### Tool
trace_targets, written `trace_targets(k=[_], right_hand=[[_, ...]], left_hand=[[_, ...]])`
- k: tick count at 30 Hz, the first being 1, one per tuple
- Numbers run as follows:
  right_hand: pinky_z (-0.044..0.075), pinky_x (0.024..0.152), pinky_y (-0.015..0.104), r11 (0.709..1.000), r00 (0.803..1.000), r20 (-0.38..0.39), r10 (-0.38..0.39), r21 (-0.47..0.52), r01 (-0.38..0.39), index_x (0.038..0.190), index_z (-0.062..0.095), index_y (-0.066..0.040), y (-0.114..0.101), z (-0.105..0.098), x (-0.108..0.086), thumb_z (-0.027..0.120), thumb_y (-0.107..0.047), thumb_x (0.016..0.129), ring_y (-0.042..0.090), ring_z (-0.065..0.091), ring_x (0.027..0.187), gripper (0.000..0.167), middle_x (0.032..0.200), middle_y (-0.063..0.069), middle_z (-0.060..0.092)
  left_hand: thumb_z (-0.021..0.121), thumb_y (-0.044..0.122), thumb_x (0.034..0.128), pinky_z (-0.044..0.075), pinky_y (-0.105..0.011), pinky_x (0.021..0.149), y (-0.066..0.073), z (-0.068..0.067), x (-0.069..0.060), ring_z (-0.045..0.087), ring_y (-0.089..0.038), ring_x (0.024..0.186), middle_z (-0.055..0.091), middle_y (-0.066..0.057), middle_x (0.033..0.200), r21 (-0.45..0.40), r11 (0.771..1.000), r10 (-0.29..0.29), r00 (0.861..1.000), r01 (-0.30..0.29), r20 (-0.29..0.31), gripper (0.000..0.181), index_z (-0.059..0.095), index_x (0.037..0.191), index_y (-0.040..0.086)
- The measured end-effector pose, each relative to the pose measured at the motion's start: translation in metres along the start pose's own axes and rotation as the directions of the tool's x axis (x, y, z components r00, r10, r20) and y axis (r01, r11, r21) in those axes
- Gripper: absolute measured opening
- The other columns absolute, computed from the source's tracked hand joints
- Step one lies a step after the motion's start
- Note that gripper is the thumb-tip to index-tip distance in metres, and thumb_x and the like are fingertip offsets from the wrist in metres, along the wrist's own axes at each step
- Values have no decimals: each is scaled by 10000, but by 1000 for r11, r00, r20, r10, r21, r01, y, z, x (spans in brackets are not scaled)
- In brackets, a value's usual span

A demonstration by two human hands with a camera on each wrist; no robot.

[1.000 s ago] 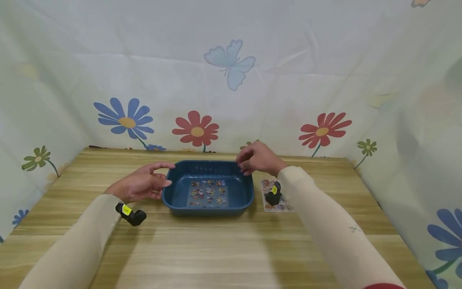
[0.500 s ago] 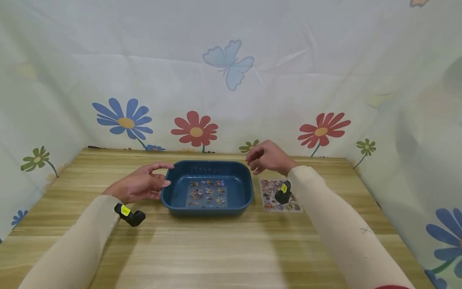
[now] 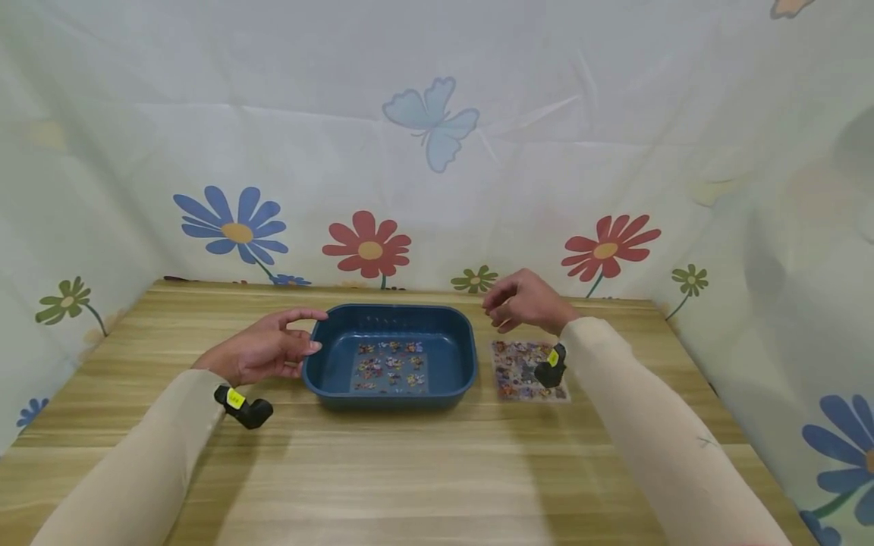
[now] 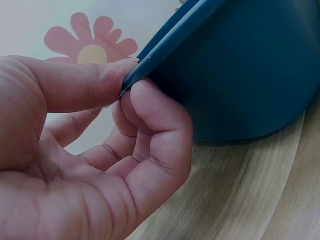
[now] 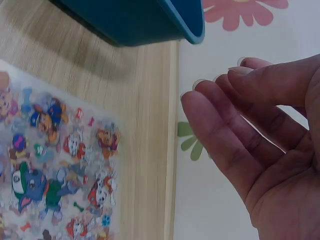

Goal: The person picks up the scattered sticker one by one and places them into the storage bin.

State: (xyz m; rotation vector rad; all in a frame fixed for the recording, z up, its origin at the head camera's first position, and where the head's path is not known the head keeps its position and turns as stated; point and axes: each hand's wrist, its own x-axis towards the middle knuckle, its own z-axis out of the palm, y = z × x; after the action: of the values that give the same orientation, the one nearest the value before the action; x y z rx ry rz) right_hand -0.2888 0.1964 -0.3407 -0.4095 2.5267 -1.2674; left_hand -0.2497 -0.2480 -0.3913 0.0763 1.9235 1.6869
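A dark blue rectangular plastic basin point(image 3: 389, 402) stands on the table, with a clear sheet of cartoon stickers point(image 3: 391, 367) lying flat on its floor. My left hand point(image 3: 262, 350) is at the basin's left end; in the left wrist view its thumb and a bent finger pinch the basin's rim point(image 4: 167, 47). To the right of the basin, my right hand point(image 3: 529, 302) hovers above the table's back part, fingers loosely bent and holding nothing. Beneath and in front of it lie sticker sheets point(image 5: 60, 165) printed with cartoon dogs, seemingly stacked; the wrist camera covers part of them in the head view.
The wood-grain table point(image 3: 382, 478) stretches out in front of the basin. A pale cloth point(image 3: 546, 98) printed with flowers and a butterfly hangs behind it and along both sides. Each sleeve carries a small black camera point(image 3: 247, 409).
My right hand has moved away from the basin's back right corner, to the right, uncovering more of the sticker sheets. The left hand stays at the basin's left end.
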Motion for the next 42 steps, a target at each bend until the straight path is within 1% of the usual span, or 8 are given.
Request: trace_targets(k=[4,9,16,21,25,31,38,42], right_hand=[[652,768,428,1000,1000,-12,14,7,-14,1071,763,22,6,-6,-3,686,20,943,350,758,918,149,1011,175,755],[652,772,427,1000,999,-20,28,-5,-28,1067,766,14,14,-12,-6,692,10,948,291,754,887,140,1006,161,752],[642,831,478,999,998,-37,47,23,-46,1062,766,22,24,-22,-9,701,-5,946,210,731,830,136,994,138,749],[637,854,477,998,997,-42,62,13,-62,1071,759,28,33,-27,-14,707,-13,947,192,723,846,140,1020,138,744],[635,862,481,998,997,-45,66,1,-66,1088,754,38,42,-30,-19,715,-19,940,207,728,872,164,1045,170,744],[621,905,500,996,995,-61,85,-35,-87,1108,743,52,54,-34,-25,720,-33,938,297,728,962,192,1149,278,713],[618,854,391,987,992,-97,85,-126,-97,1118,745,58,66,-29,-28,702,-6,904,277,703,991,228,1128,214,749],[595,831,351,980,990,-115,84,-172,-103,1108,750,44,74,-30,-30,702,7,873,261,683,995,243,1102,184,761]], left_hand=[[678,114,1004,589,-325,727,0,-1,1,592,-198,725,577,-50,943,9,1000,3,1000,-3,-2,715,296,1602,198],[683,118,1003,597,-329,739,2,-1,2,606,-198,737,596,-68,974,13,1000,-2,1000,2,2,723,292,1606,196],[663,86,1009,593,-334,740,4,-3,4,594,-185,746,583,-48,968,8,1000,4,1000,-4,5,713,289,1607,188],[689,118,1000,598,-345,755,2,-5,5,601,-190,754,586,-49,970,22,1000,-5,1000,5,-4,730,295,1609,196],[691,121,999,596,-344,749,1,-3,6,595,-186,738,571,-38,954,15,1000,-3,1000,3,-11,727,299,1606,201],[688,113,1000,591,-337,734,-1,-1,7,586,-180,713,560,-31,934,-1,1000,2,1000,-2,-14,716,303,1599,193],[678,131,1009,587,-341,741,-4,-3,1,582,-190,742,561,-44,957,25,1000,13,1000,-13,-1,721,282,1609,181],[688,141,1004,586,-340,740,-3,-3,2,583,-195,746,563,-39,949,18,1000,19,1000,-19,9,725,287,1607,185]])
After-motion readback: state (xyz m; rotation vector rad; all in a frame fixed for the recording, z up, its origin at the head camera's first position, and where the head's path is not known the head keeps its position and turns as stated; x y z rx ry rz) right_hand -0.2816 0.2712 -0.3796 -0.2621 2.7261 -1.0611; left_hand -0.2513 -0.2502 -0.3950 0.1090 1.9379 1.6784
